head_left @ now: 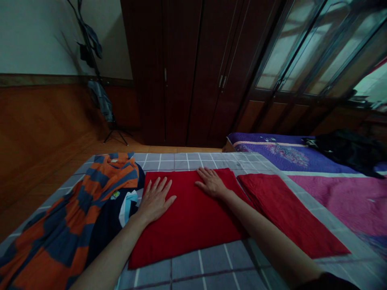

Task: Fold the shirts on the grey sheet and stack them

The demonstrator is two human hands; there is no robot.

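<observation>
a folded red cloth (189, 229) lies flat on a grey checked bedspread (193, 262). both hands rest open and palm-down on it, not gripping: the left hand (155, 200) near its left edge, the right hand (211, 183) at its far edge. a second folded red cloth (290, 213) lies just to its right, an orange-and-navy striped shirt (69, 229) just to its left.

Red cloth (187, 217); orange-and-navy striped garment (60, 237); grey checked bedsheet (199, 262)

Head-worn view, facing forward and down, close above the left hand (155, 200) and right hand (211, 183)
</observation>
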